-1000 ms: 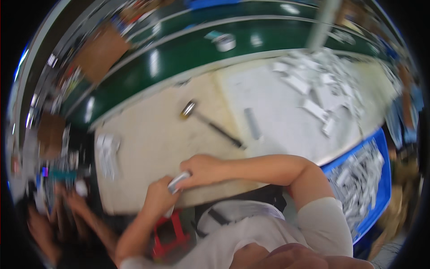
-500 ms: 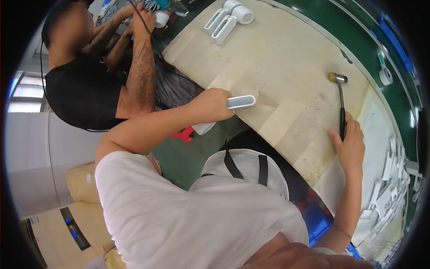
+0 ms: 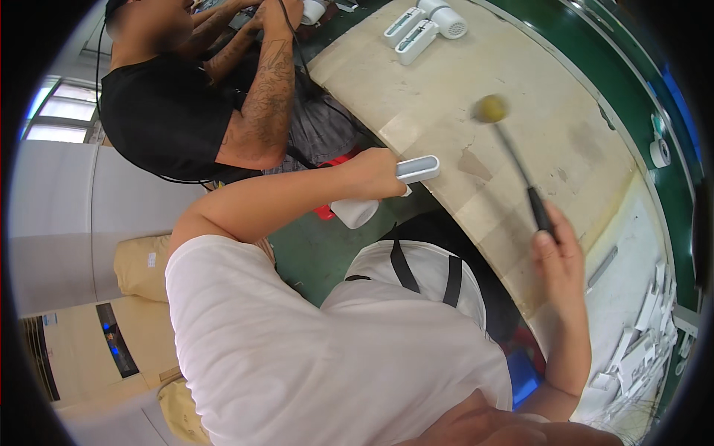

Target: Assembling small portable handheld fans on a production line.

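Observation:
My left hand [image 3: 373, 172] is closed around a white hair dryer [image 3: 418, 169] at the table's near edge. The grey-panelled end of its handle points right out of my fist, and its round white body hangs below. In my right hand [image 3: 561, 256] is a mallet [image 3: 541, 210], gripped by its black handle. The mallet's yellowish head [image 3: 491, 109] is in the air over the table, blurred by motion, apart from the hair dryer.
White hair dryers [image 3: 416, 41] with uncovered handles lie at the table's far end. A thin grey strip [image 3: 602, 269] and several white plastic parts [image 3: 639, 349] are on the right. At the left a co-worker in a black shirt [image 3: 171, 111] works with both hands.
My right hand has grasped the mallet and lifted it off the table, its head swinging left. The left hand keeps the hair dryer near the edge. The whole view has shifted slightly.

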